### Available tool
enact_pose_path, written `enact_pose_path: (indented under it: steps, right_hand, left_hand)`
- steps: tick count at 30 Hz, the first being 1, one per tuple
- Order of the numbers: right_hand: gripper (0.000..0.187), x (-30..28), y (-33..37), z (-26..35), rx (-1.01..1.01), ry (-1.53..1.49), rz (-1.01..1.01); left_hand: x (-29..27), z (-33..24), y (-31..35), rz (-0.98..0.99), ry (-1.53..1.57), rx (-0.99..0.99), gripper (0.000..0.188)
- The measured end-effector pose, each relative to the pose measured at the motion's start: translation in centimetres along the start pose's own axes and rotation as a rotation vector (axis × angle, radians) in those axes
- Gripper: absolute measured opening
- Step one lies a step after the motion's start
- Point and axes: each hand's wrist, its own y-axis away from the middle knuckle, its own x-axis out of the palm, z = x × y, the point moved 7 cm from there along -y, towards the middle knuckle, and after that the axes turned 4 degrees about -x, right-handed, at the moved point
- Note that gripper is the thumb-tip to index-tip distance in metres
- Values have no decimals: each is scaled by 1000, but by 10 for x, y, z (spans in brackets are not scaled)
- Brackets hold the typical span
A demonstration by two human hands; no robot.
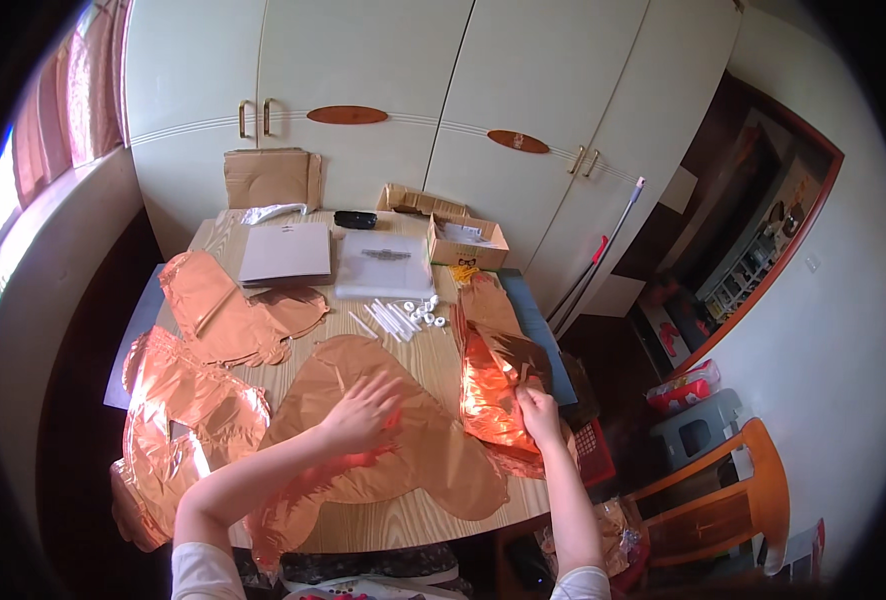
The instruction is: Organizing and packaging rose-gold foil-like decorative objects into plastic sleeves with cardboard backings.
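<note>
A large flat foil balloon in copper colour, with rounded lobes, is spread over the front middle of the table. My left hand is over it with fingers stretched out, either on the foil or just above it; I cannot tell which. At the right edge my right hand pinches the edge of a shiny copper foil balloon, which is folded and partly raised. More flat foil balloons lie on the left: a crumpled, glossy one at the front and a duller one behind it.
Behind lie white tubes, white rings, a stack of white sheets, a clear plastic pack and an open cardboard box. A black object is farther back. A wooden chair stands right of the table.
</note>
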Motion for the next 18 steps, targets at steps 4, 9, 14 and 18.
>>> enact_pose_path:
  steps: [4,9,14,18]
  right_hand:
    - [43,-18,-8,12,-10,-209,-66]
    - [34,-33,-17,-15,134,-411,-179]
    - [40,-75,-39,-25,305,-360,-301]
    - [41,-135,-63,-9,330,-386,-445]
  left_hand:
    - [12,-50,-69,-12,188,156,65]
    - [44,-110,-126,85,-52,199,62]
    - [74,-108,-128,126,-109,146,73]
    - [75,-110,-125,158,-99,140,75]
